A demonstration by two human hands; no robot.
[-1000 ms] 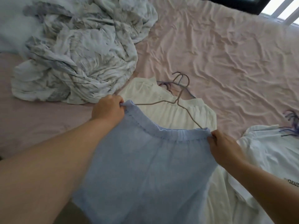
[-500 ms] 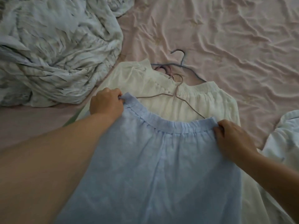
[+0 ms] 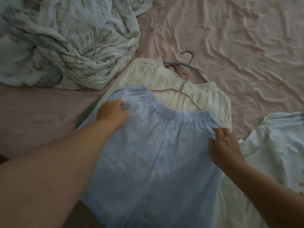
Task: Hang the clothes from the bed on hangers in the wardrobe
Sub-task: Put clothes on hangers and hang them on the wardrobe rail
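A light blue garment with an elastic waistband (image 3: 156, 153) lies flat on the bed, overlapping a cream garment (image 3: 209, 99). My left hand (image 3: 111, 114) rests on the blue fabric just below the waistband's left end. At the waistband's right end my right hand (image 3: 225, 145) touches the fabric with loose, spread fingers. A thin beige wire hanger (image 3: 187, 96) lies on the cream garment, its lower arm running under the blue waistband. A blue hanger (image 3: 190, 60) and a pinkish one (image 3: 174, 67) lie just beyond.
A crumpled grey-white patterned duvet (image 3: 65, 41) fills the upper left. A white shirt (image 3: 276, 145) lies at the right edge. The wrinkled pink sheet (image 3: 238, 38) stretches across the upper right. A green strip (image 3: 85, 112) shows left of the blue garment.
Both hands gripped the ends of the blue waistband and held it up; now the garment lies on the bed, the grips are released and the hands rest on the fabric.
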